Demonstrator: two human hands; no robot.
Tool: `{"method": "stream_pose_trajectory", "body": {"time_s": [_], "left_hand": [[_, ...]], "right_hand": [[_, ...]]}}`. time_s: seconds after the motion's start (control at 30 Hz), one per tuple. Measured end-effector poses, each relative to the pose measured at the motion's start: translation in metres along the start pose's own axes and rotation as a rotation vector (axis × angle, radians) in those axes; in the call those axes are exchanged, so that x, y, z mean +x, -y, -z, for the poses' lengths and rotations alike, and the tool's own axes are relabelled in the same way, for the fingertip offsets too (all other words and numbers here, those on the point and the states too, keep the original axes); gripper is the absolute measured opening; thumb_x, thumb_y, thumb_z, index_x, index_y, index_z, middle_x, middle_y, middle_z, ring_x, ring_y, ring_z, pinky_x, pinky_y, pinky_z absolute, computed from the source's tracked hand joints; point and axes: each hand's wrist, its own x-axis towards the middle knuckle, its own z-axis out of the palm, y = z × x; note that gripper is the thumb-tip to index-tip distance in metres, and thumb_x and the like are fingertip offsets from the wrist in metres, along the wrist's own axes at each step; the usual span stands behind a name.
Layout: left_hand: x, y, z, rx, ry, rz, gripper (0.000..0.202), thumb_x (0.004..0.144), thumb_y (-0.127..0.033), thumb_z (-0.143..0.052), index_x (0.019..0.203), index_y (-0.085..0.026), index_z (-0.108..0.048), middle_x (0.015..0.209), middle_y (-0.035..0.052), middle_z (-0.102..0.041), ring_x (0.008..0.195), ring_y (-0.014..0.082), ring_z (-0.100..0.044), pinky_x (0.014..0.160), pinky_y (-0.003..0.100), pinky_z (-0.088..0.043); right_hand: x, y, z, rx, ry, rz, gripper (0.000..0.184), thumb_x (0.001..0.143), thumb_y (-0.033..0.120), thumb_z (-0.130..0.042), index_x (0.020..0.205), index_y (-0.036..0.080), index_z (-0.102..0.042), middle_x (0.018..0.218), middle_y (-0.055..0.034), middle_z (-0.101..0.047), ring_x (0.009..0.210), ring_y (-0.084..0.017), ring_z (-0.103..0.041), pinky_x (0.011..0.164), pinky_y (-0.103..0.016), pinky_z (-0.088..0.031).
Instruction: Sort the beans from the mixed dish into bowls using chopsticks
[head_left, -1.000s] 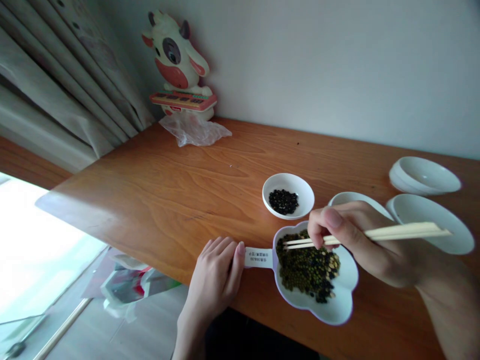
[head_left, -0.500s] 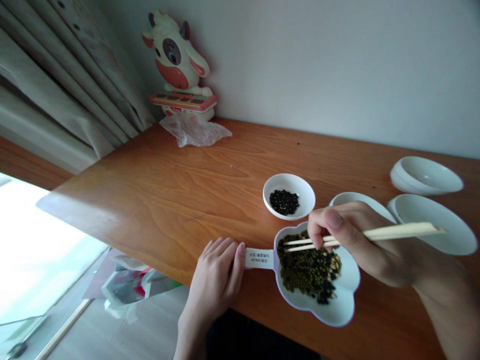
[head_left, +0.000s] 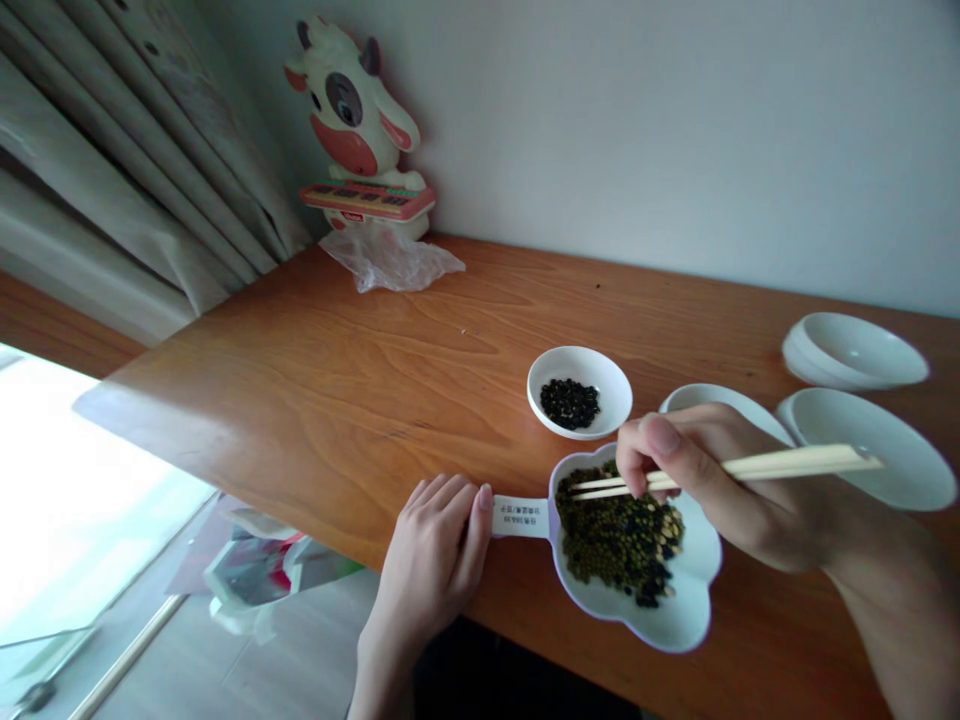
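Note:
My right hand (head_left: 712, 480) grips a pair of wooden chopsticks (head_left: 795, 463); their tips hover over the left side of a heap of mixed green, black and yellow beans (head_left: 619, 535). The beans lie in a white flower-shaped dish (head_left: 686, 620) with a labelled handle (head_left: 519, 516). My left hand (head_left: 435, 560) rests flat on the table edge, fingers together, its fingertips touching the end of that handle. Just behind the dish stands a small white bowl (head_left: 579, 390) holding black beans.
Three more white bowls (head_left: 855, 350) sit at the right, one partly behind my right hand. A cow-shaped toy (head_left: 352, 120) and crumpled clear plastic (head_left: 390, 258) stand at the back left by a curtain. The table's near edge drops to the floor, where a bag (head_left: 255, 575) lies.
Almost nothing: the chopstick tips stay over the bean heap and the left hand stays at the handle. The view has shifted very slightly.

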Motion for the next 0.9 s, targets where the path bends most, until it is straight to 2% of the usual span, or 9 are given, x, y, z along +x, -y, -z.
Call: {"method": "stream_pose_trajectory", "body": {"time_s": [0.17, 0.3, 0.4, 0.47, 0.53, 0.6, 0.67, 0.73, 0.9], "left_hand": [[-0.002, 0.0, 0.0, 0.001, 0.007, -0.002, 0.035, 0.112, -0.028, -0.036, 0.078, -0.022, -0.042, 0.077, 0.0016, -0.055, 0.073, 0.0193, -0.049, 0.075, 0.037, -0.037], [-0.002, 0.0, 0.001, 0.0, 0.002, -0.008, 0.034, 0.112, -0.028, -0.036, 0.079, -0.022, -0.042, 0.078, 0.0011, -0.055, 0.073, 0.0189, -0.048, 0.075, 0.037, -0.036], [-0.002, -0.001, 0.001, -0.001, 0.004, -0.004, 0.035, 0.112, -0.028, -0.037, 0.078, -0.022, -0.041, 0.078, 0.0012, -0.055, 0.074, 0.019, -0.048, 0.075, 0.037, -0.036], [-0.001, -0.001, 0.001, -0.004, 0.009, 0.0, 0.035, 0.112, -0.028, -0.037, 0.078, -0.022, -0.041, 0.078, 0.0014, -0.055, 0.074, 0.0191, -0.049, 0.075, 0.037, -0.037], [-0.001, -0.001, 0.001, -0.005, 0.011, 0.003, 0.034, 0.112, -0.028, -0.038, 0.078, -0.022, -0.042, 0.078, 0.0014, -0.056, 0.074, 0.0191, -0.05, 0.075, 0.037, -0.037], [-0.001, -0.001, 0.001, -0.003, 0.009, 0.004, 0.034, 0.112, -0.028, -0.038, 0.079, -0.022, -0.043, 0.078, 0.0015, -0.056, 0.074, 0.0192, -0.05, 0.075, 0.037, -0.037], [-0.001, 0.0, 0.0, -0.001, 0.008, 0.003, 0.034, 0.112, -0.028, -0.038, 0.079, -0.022, -0.043, 0.078, 0.0015, -0.056, 0.073, 0.0192, -0.05, 0.075, 0.037, -0.037], [-0.002, 0.001, 0.0, -0.001, 0.006, 0.0, 0.033, 0.112, -0.028, -0.038, 0.079, -0.022, -0.043, 0.078, 0.0015, -0.056, 0.073, 0.0191, -0.049, 0.075, 0.037, -0.037], [-0.004, 0.003, -0.002, -0.004, -0.003, -0.001, 0.033, 0.112, -0.027, -0.038, 0.08, -0.022, -0.044, 0.078, 0.0013, -0.055, 0.073, 0.0189, -0.048, 0.076, 0.036, -0.037]], "right_hand": [[0.001, 0.001, 0.0, 0.056, -0.031, 0.061, 0.072, 0.105, 0.07, -0.021, 0.073, 0.022, -0.064, 0.061, -0.0012, -0.06, 0.058, -0.016, -0.057, 0.06, -0.033, -0.039], [-0.007, -0.004, 0.01, 0.129, -0.086, 0.11, 0.071, 0.104, 0.069, -0.023, 0.072, 0.023, -0.066, 0.059, -0.0028, -0.059, 0.054, -0.017, -0.055, 0.055, -0.035, -0.04], [-0.014, -0.012, 0.021, 0.2, -0.241, 0.1, 0.078, 0.101, 0.075, -0.017, 0.07, 0.024, -0.068, 0.06, -0.0063, -0.061, 0.054, -0.02, -0.056, 0.053, -0.039, -0.04], [-0.015, -0.016, 0.027, 0.223, -0.429, 0.071, 0.083, 0.099, 0.077, -0.013, 0.068, 0.026, -0.07, 0.062, -0.009, -0.064, 0.058, -0.024, -0.059, 0.055, -0.042, -0.041], [-0.013, -0.017, 0.028, 0.208, -0.58, 0.03, 0.081, 0.098, 0.078, -0.016, 0.068, 0.026, -0.071, 0.062, -0.0101, -0.065, 0.057, -0.025, -0.06, 0.053, -0.042, -0.04], [-0.011, -0.017, 0.028, 0.174, -0.633, -0.031, 0.076, 0.099, 0.077, -0.022, 0.072, 0.026, -0.071, 0.058, -0.0087, -0.063, 0.049, -0.022, -0.056, 0.047, -0.041, -0.035], [-0.011, -0.016, 0.027, 0.171, -0.594, -0.051, 0.072, 0.1, 0.075, -0.025, 0.074, 0.026, -0.071, 0.055, -0.0069, -0.06, 0.043, -0.019, -0.051, 0.043, -0.039, -0.031], [-0.013, -0.014, 0.028, 0.204, -0.52, -0.014, 0.072, 0.101, 0.073, -0.023, 0.072, 0.025, -0.069, 0.057, -0.0069, -0.061, 0.046, -0.019, -0.052, 0.044, -0.039, -0.034], [-0.016, -0.005, 0.024, 0.208, -0.167, 0.119, 0.072, 0.103, 0.07, -0.022, 0.07, 0.023, -0.066, 0.061, -0.0052, -0.061, 0.055, -0.018, -0.056, 0.053, -0.037, -0.041]]}}
